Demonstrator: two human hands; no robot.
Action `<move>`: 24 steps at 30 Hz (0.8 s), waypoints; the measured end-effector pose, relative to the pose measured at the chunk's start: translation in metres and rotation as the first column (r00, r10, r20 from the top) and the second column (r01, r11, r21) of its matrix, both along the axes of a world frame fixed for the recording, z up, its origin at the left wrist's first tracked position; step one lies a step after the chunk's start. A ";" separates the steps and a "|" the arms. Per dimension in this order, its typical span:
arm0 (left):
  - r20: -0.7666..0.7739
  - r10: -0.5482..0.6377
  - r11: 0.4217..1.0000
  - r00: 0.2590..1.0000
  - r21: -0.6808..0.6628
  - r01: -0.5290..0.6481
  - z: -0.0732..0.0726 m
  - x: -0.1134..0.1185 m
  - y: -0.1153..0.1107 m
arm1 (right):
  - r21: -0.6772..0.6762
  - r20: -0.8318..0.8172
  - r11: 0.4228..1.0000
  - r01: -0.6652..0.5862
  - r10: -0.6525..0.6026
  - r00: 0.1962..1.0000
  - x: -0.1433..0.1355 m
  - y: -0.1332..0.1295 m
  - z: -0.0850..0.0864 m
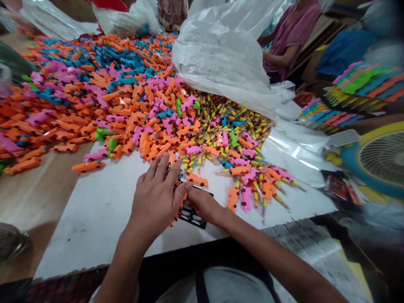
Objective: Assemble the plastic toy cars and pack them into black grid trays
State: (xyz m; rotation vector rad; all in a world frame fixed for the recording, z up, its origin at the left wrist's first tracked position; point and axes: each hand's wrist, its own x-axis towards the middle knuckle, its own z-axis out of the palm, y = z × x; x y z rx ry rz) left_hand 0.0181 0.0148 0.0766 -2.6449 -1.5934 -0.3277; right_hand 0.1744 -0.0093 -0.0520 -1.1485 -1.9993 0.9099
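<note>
Here we are at the white board (94, 223), and the left hand (154, 195) is palm down, fingers fanned out, reaching over the left part of a black slotted tray (193, 217) and a few orange pieces. The right hand (203, 204) comes in over the tray's upper side, fingers curled, its fingertips tucked by the left thumb; whether they pinch anything, you cannot tell. The tray lies on the board, its open slots showing below the right hand. Just beyond it sits an orange toy car (197, 180). And look at that heap of toy cars (126, 111), orange, pink, blue and green, spreading far across to the left! Beside it, yellow-banded sticks (217, 111) mix with more cars and fan out to the right. A cloudy plastic bag (221, 54) bulges behind them, a person in a pink top (288, 40) is beyond, and a fan (381, 155) stands far right.
</note>
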 end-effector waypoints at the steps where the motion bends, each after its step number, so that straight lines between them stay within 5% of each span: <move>1: -0.006 0.004 1.000 1.000 0.003 -0.004 0.000 0.000 0.000 | 0.019 0.018 1.000 -0.025 0.025 1.000 -0.001 0.000 0.002; 5: -0.014 0.007 1.000 1.000 -0.001 -0.007 -0.001 -0.001 0.001 | 0.037 0.080 0.998 -0.056 0.053 0.995 0.015 0.012 0.018; 7: -0.003 -0.002 1.000 1.000 -0.005 0.002 0.000 -0.002 0.001 | 0.081 0.145 0.981 0.174 -0.184 0.972 0.039 0.027 0.027; 9: -0.002 -0.002 1.000 1.000 -0.017 0.002 0.003 -0.001 0.001 | 0.187 0.265 0.843 0.504 -0.537 0.801 0.068 0.045 0.033; 10: -0.006 0.016 1.000 1.000 -0.022 -0.016 0.004 0.000 0.000 | 0.222 0.339 0.771 0.597 -0.635 0.695 0.081 0.054 0.035; 12: -0.014 0.076 0.997 0.997 -0.015 -0.076 0.008 0.004 0.000 | 0.249 0.429 0.720 0.648 -0.682 0.593 0.101 0.065 0.038; 16: -0.013 0.109 0.994 0.994 0.019 -0.109 0.011 0.016 0.000 | 0.160 0.319 0.785 0.599 -0.615 0.721 0.098 0.054 0.041; 20: -0.020 0.064 0.998 0.998 -0.024 -0.065 0.007 0.020 0.002 | -0.291 -0.094 0.904 0.314 -0.354 0.930 0.054 0.022 0.032; 24: -0.049 0.043 0.999 0.998 -0.011 -0.044 0.005 0.017 0.003 | -0.479 -0.459 0.877 -0.047 -0.204 0.865 0.017 0.013 0.015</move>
